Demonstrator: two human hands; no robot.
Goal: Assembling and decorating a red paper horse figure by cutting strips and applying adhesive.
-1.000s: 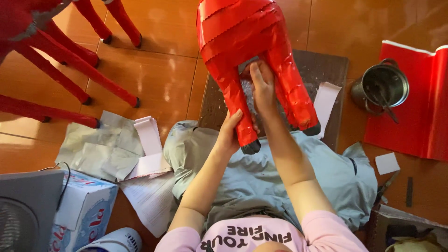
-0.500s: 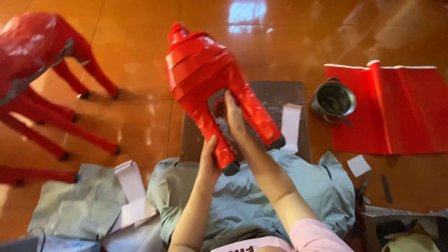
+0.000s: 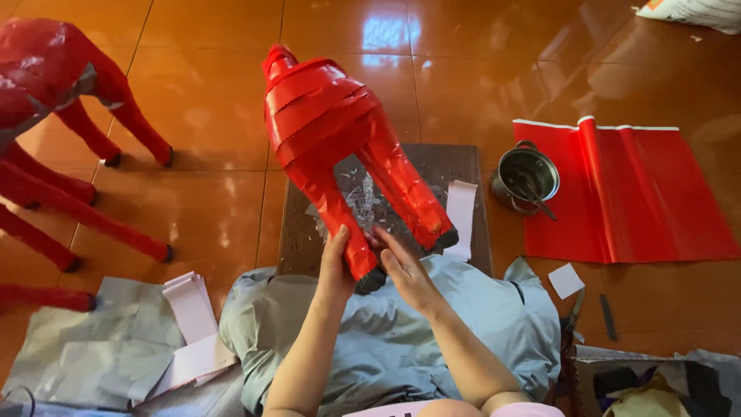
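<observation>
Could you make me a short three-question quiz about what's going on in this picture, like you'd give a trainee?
1. True or false: both hands touch the same leg of the red figure.
2. Which thing stands right beside the red sheet? A) a metal pot B) a glass bottle C) a blue bucket
3. Fill in: the white strip lies on the dark ____ under the figure.

Key:
1. True. The left hand and right hand both meet the front leg near its dark foot.
2. A, the pot, with tools in it.
3. Board.
</observation>
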